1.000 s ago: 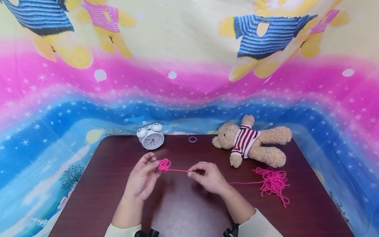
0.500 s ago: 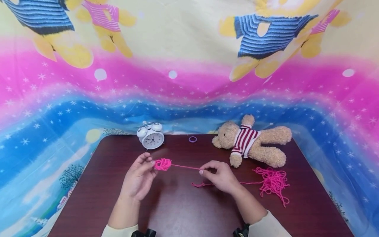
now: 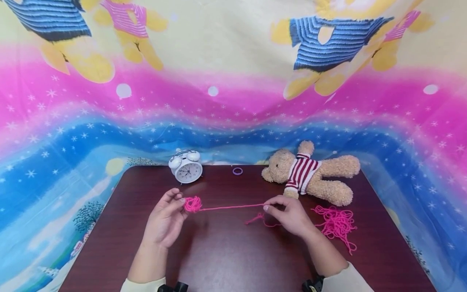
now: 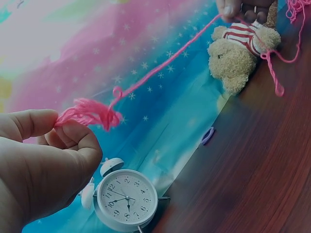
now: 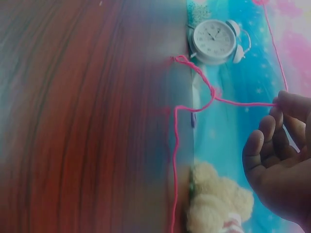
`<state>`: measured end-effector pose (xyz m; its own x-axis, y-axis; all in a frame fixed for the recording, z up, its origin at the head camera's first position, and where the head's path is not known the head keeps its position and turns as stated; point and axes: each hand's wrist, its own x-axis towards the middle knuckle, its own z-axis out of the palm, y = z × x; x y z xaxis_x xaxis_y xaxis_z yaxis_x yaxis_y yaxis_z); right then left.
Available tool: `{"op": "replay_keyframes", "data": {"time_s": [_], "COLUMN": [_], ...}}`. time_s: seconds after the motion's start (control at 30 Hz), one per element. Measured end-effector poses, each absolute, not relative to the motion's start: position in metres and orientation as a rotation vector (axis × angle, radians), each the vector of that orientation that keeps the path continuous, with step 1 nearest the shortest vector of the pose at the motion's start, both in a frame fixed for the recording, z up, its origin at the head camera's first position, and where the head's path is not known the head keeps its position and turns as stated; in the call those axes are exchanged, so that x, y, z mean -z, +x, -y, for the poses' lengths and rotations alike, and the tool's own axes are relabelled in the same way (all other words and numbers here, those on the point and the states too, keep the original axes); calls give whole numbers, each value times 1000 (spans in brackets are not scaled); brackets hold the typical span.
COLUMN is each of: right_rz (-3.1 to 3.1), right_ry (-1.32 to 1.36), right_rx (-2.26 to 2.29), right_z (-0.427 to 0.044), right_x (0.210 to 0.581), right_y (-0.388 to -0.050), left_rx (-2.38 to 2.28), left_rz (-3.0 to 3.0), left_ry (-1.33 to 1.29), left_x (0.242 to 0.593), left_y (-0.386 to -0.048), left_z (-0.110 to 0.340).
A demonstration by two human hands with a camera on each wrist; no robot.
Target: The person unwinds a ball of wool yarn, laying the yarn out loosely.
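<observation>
My left hand [image 3: 164,221] pinches a small looped bundle of pink yarn [image 3: 193,204] between thumb and forefinger, above the table. From that bundle a single strand [image 3: 233,207] runs taut to my right hand [image 3: 290,215], whose thumb and forefinger pinch it. In the right wrist view, more yarn [image 5: 176,145] hangs from the right fingertips, with a twisted end and a strand leading off. That strand joins a loose pink yarn heap [image 3: 337,224] on the table, right of the right hand.
A white alarm clock [image 3: 188,172] stands at the table's back left, a purple ring [image 3: 237,171] lies at the back middle, and a teddy bear [image 3: 304,170] in a striped shirt lies at the back right. A printed cloth [image 3: 233,101] hangs behind the dark wooden table [image 3: 226,259].
My right hand has moved right, drawing out a longer strand. My left hand has shifted slightly left with the bundle. The twisted yarn end has come into view and moved right.
</observation>
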<state>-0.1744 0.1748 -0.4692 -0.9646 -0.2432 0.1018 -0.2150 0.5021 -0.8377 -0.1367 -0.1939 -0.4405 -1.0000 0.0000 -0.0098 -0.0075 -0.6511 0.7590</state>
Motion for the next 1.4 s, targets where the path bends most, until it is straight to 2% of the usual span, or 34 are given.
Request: {"op": "replay_keyframes", "data": {"time_s": [1.4], "right_rz": [-2946], "right_ry": [-55], "right_rx": [1208], "right_z": [-291], "right_x": [456], "right_y": [-142], "left_rx": [-2859], "left_rz": [-1347], "left_ry": [-53], "left_x": [441], "left_y": [-124], "left_z": [231]}}
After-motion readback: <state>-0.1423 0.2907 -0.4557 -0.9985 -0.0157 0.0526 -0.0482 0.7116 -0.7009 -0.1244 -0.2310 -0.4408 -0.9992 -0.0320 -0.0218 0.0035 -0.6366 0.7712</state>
